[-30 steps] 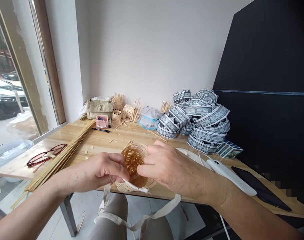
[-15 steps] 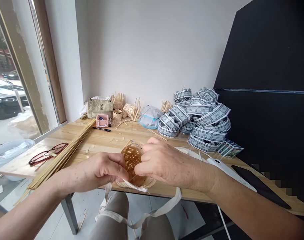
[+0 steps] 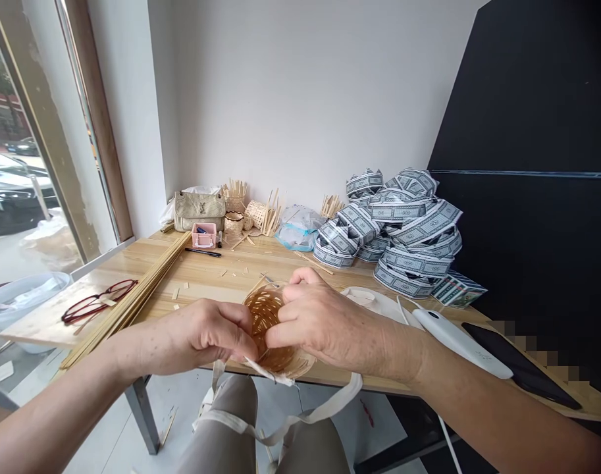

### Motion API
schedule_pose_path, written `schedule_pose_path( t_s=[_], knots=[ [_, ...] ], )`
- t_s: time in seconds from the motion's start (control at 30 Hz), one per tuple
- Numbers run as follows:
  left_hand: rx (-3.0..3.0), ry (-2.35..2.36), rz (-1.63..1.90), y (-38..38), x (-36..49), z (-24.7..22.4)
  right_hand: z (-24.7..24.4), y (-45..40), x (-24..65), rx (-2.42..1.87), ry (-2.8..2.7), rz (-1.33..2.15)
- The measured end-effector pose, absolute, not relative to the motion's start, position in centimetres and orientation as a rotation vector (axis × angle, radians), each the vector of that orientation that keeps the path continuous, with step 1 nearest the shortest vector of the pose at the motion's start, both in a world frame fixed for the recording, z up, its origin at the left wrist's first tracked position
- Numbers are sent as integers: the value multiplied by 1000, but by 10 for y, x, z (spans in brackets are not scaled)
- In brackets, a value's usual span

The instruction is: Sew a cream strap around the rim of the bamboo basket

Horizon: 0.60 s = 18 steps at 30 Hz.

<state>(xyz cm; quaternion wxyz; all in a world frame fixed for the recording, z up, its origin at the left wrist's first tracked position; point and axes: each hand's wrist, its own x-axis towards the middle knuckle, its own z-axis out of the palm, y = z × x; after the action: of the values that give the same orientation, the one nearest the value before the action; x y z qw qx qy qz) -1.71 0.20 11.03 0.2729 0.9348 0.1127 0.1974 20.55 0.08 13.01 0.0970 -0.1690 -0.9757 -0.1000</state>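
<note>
Pale wood grain covers the worktop (image 3: 152,257), with a plain wall (image 3: 300,99) on its far side. At the middle of its near edge is the basket (image 3: 264,311), its opening facing up. The left hand (image 3: 214,336) is at the near left rim, fingers pinched on white tape (image 3: 324,413), its frayed end by the near rim and a length looping over the knees (image 3: 231,421). The right hand (image 3: 307,319) is over the right rim with its fingers curled; their tips are hidden, so I cannot tell whether they grip anything. Right of it are a white device (image 3: 465,342) and a dark slab (image 3: 522,365). To the left, slats (image 3: 137,306) lie in a bundle beside red glasses (image 3: 100,301). Far left stand a handbag (image 3: 200,210) and a pink box (image 3: 204,237), with a pen (image 3: 203,252) just in front. Small baskets (image 3: 234,222) and a plastic bag (image 3: 297,229) sit near the wall; patterned bands (image 3: 411,230) are piled on the far right beside a carton (image 3: 459,289).
</note>
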Motion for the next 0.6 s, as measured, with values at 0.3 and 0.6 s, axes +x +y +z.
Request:
schedule_pose_path(
  t_s=[0.3,0.6],
  knots=[
    [2510,309,497,2,-17,109,123,-2,204,-570,-2872,-262],
    [2580,296,585,-1,-17,109,124,-1,202,-656,-2876,-62]
  ],
)
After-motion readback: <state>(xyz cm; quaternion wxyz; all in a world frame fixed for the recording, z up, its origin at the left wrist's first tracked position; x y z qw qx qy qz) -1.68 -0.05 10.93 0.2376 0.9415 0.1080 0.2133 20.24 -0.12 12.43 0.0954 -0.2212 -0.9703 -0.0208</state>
